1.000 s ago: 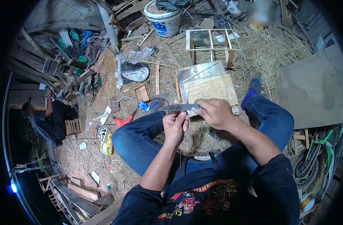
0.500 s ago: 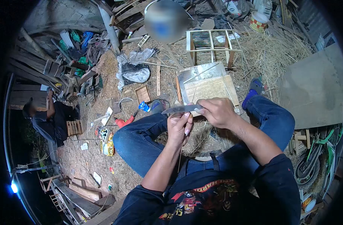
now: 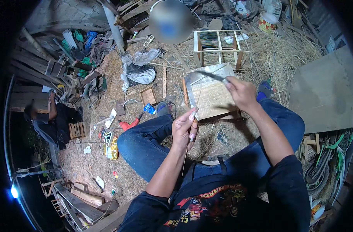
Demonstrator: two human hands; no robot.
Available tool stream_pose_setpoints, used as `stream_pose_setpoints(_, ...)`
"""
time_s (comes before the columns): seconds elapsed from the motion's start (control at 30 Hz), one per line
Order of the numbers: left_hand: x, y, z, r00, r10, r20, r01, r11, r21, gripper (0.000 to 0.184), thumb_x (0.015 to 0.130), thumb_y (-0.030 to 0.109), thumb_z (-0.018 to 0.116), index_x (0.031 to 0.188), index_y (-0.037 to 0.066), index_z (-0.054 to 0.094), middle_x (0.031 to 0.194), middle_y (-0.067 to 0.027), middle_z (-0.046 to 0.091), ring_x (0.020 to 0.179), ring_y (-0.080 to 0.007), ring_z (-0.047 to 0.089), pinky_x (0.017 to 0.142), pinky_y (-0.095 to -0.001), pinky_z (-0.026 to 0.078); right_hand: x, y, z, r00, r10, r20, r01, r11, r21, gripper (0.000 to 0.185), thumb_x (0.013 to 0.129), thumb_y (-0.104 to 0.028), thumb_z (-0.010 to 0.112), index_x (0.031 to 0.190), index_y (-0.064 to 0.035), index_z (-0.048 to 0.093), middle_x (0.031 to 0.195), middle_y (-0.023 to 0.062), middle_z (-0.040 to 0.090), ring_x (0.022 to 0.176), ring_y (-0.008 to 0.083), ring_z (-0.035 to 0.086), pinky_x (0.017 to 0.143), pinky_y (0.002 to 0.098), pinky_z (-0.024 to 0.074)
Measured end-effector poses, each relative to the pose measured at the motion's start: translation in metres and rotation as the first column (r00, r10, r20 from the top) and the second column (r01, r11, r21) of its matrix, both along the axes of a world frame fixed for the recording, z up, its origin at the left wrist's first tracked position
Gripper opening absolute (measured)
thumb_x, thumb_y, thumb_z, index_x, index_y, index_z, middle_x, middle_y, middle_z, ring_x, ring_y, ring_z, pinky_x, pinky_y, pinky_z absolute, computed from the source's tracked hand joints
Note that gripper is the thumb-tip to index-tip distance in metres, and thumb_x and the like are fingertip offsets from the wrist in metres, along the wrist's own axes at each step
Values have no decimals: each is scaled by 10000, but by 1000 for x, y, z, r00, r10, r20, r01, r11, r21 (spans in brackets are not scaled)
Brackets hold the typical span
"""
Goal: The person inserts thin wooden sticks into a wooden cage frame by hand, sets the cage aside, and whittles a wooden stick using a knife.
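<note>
My left hand point(image 3: 184, 130) is closed round a thin stick point(image 3: 183, 166) that runs down toward my lap and pokes up past the fingertips. Farther right and higher, my right hand point(image 3: 241, 92) grips a knife point(image 3: 209, 74), its dark blade pointing left above the boards. The blade and the stick are apart. Beneath the knife lies a light wooden board point(image 3: 213, 96) on a grey metal-like sheet point(image 3: 192, 77). A slatted wooden frame point(image 3: 219, 51) stands just beyond them.
Another person point(image 3: 49, 120) sits at the far left. A small wooden box point(image 3: 148, 96), a red tool point(image 3: 129, 124) and a yellow packet point(image 3: 110, 147) lie left of my legs. A large flat panel point(image 3: 323, 91) lies at the right, near a green motorcycle point(image 3: 321, 162).
My right hand has lifted the knife away from the stick, up and to the right, over the boards. My left hand still holds the stick in nearly the same place.
</note>
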State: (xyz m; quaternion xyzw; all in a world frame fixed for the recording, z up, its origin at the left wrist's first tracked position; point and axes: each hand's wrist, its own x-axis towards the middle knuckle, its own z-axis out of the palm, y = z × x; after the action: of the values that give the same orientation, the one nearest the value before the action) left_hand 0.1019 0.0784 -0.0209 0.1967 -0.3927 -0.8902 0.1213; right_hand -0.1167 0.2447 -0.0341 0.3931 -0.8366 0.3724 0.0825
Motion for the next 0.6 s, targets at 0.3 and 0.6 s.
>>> stream_pose_setpoints(0.3, -7, -8, 2, 993, 83, 87, -66, 981, -184, 274, 1038, 115, 648, 1257, -47, 673, 792, -35, 630, 530, -75, 489, 492, -210, 371, 63, -11, 32, 954, 245, 171, -238, 969, -62, 296, 1052, -398, 591, 1090, -117, 677, 720, 80, 687, 624, 283, 698, 535, 405, 515)
stream_pose_setpoints(0.6, -9, 3, 10, 994, 85, 68, -60, 949, -309, 168, 1004, 44, 662, 1109, -80, 706, 791, -64, 661, 538, -77, 490, 486, -218, 364, 69, -12, 26, 952, 305, 31, -305, 952, 21, 259, 1010, -384, 609, 1048, -137, 676, 745, 79, 706, 658, 307, 717, 544, 445, 544)
